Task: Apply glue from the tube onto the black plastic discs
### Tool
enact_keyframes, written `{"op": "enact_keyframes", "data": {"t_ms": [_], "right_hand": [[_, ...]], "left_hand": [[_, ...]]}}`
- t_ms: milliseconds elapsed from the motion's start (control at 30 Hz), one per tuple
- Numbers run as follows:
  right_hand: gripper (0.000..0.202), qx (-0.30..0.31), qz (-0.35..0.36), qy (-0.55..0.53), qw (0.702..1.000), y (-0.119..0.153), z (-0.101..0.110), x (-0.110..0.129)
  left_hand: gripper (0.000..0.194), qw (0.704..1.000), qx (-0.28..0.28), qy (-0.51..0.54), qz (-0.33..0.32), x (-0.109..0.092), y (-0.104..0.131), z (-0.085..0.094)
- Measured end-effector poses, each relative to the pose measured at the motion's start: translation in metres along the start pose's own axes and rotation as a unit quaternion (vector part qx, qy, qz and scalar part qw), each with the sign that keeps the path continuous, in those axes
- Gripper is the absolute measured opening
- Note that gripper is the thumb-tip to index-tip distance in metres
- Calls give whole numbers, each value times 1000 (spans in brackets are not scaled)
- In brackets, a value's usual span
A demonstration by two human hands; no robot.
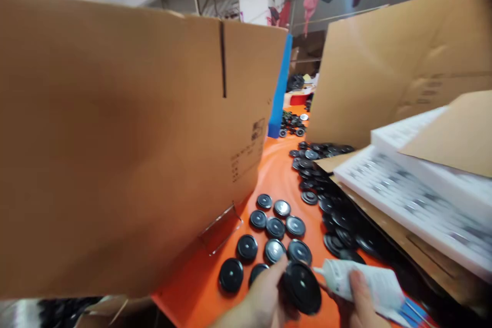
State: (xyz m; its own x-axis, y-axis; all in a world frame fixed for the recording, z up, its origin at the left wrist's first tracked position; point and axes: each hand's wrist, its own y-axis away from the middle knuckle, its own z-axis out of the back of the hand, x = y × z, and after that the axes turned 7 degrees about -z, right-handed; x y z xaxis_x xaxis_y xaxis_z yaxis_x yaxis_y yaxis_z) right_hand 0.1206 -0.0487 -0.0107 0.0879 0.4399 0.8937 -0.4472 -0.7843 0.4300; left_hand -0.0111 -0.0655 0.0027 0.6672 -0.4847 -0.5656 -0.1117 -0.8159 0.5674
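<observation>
My left hand (267,292) grips a round black disc (302,287) by its edge, tilted up off the orange surface. In my right hand (359,300) is a white squeeze bottle (363,282), lying on its side with its narrow nozzle pointing left. The nozzle tip is close to the disc's right edge; whether they touch I cannot tell. Several more black discs (275,227) lie flat in loose rows just beyond my hands. Part of my left fingers is hidden behind the held disc.
A large cardboard box (134,138) stands on the left, with a blue panel (280,87) behind it. Black discs are heaped (338,220) along the right, beside white foam trays (407,200) on cardboard. Another cardboard sheet (369,72) rises behind. The tabletop (274,164) is orange.
</observation>
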Motion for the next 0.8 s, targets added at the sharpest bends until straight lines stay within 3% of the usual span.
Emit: {"op": "enact_keyframes", "data": {"t_ms": [67, 267, 567, 800], "right_hand": [[56, -26, 0, 15, 1000, 3, 9, -5], [55, -8, 11, 15, 1000, 19, 10, -12], [60, 84, 17, -15, 996, 31, 0, -21], [56, 57, 36, 19, 998, 38, -1, -16]], "left_hand": [[49, 1000, -20, 6, -10, 1, 9, 1], [33, 1000, -21, -5, -16, 6, 25, 14], [36, 1000, 5, -2, -5, 11, 26, 18], [36, 999, 17, -34, -17, 12, 26, 17]]}}
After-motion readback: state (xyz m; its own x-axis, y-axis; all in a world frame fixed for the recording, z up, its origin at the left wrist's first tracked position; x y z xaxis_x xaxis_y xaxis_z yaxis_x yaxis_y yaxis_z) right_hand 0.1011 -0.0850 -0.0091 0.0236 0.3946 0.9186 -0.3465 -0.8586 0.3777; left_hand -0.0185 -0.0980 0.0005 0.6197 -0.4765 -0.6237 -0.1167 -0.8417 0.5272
